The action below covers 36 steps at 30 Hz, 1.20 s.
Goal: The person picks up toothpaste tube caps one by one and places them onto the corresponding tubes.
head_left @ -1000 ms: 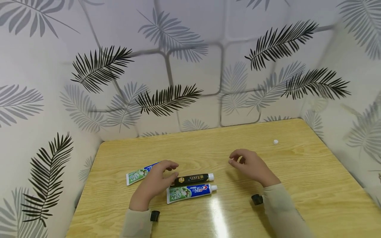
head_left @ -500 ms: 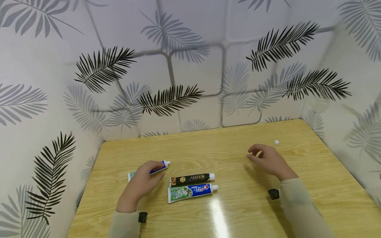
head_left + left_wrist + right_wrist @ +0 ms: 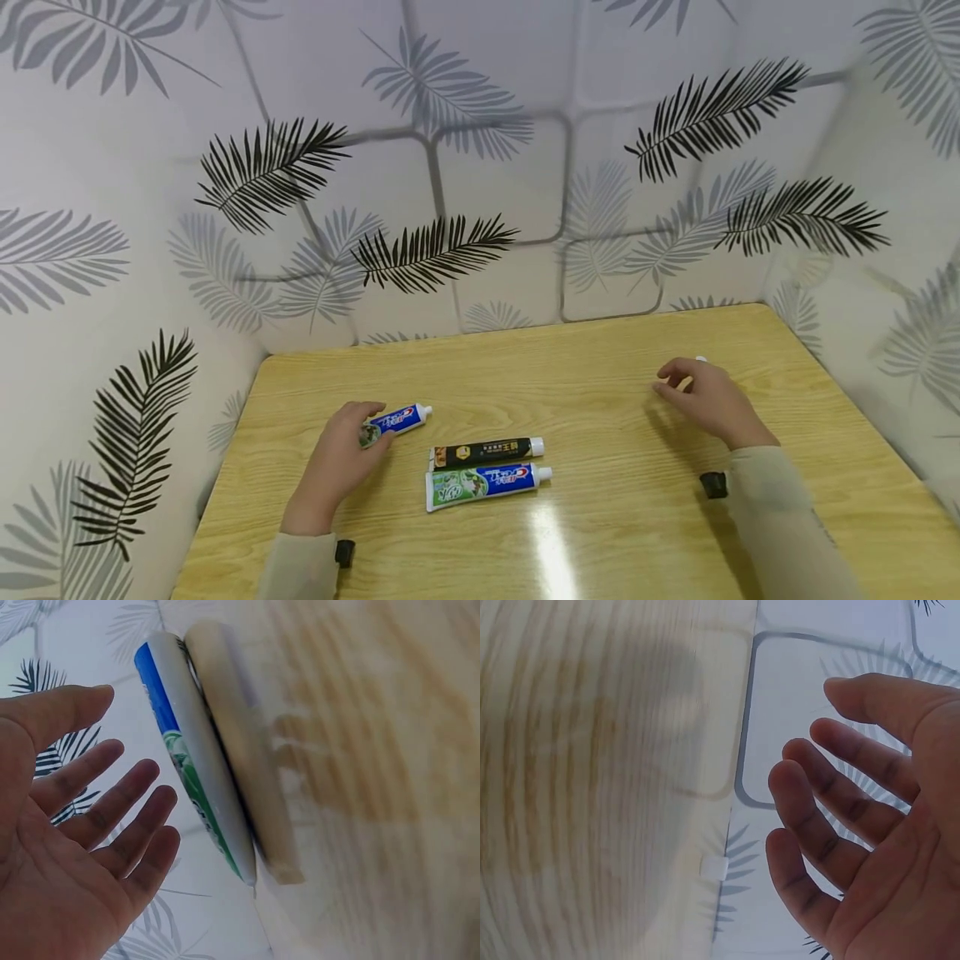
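My left hand point(image 3: 337, 454) hovers over the left end of a blue and green toothpaste tube point(image 3: 397, 419), hiding that end. In the left wrist view its fingers are spread and apart from the toothpaste tube point(image 3: 180, 742), holding nothing. Beside it lie a black toothpaste tube point(image 3: 487, 452) with a white cap and, just in front, a second blue and green toothpaste tube point(image 3: 483, 486). My right hand point(image 3: 712, 404), with loosely bent fingers and nothing in them, is above the table at the right. Mostly hidden behind it is a small white cap point(image 3: 701, 359), seen whole as the cap point(image 3: 714, 868) in the right wrist view.
The wooden table point(image 3: 600, 533) is glossy and reflects light near its front. A patterned wall covering point(image 3: 495, 275) with feather prints rises along the table's back and both sides. Each wrist wears a small black device point(image 3: 714, 484).
My left hand has moved left, off the black toothpaste tube and onto the left-hand tube's end. My right hand has moved right, towards the white cap and partly in front of it.
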Tool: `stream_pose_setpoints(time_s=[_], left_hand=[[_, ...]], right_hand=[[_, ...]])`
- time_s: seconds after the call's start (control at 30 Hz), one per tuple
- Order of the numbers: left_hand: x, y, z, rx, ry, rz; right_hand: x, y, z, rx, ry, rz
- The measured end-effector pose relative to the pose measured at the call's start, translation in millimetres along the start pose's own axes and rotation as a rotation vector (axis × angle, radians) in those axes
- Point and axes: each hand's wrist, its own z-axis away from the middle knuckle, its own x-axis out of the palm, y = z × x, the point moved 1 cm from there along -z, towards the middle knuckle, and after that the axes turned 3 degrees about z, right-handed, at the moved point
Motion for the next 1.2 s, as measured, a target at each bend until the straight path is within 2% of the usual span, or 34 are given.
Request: stream_pose_setpoints(time_s=[0.27, 0.47, 0.63, 0.87, 1.2], left_hand=[[4.5, -11.8, -1.7, -0.018, -0.009, -0.025], [7.4, -15.3, -6.8, -0.017, -0.033, -0.049], [8.4, -12.7, -9.6, -0.036, -0.06, -0.035], [8.8, -9.7, -15.8, -0.02, -0.081, -0.044], [11.5, -2.2, -29.0, -0.055, -0.12, -0.07]], right_hand=[[-8, 9, -5, -0.011, 0.039, 0.047], [-12, 15, -7, 0.017, 0.046, 0.074], [-16, 21, -10, 0.037, 0.05, 0.089], [-21, 41, -17, 0.103, 0.047, 0.123], [-30, 63, -29, 0.165, 0.021, 0.145]])
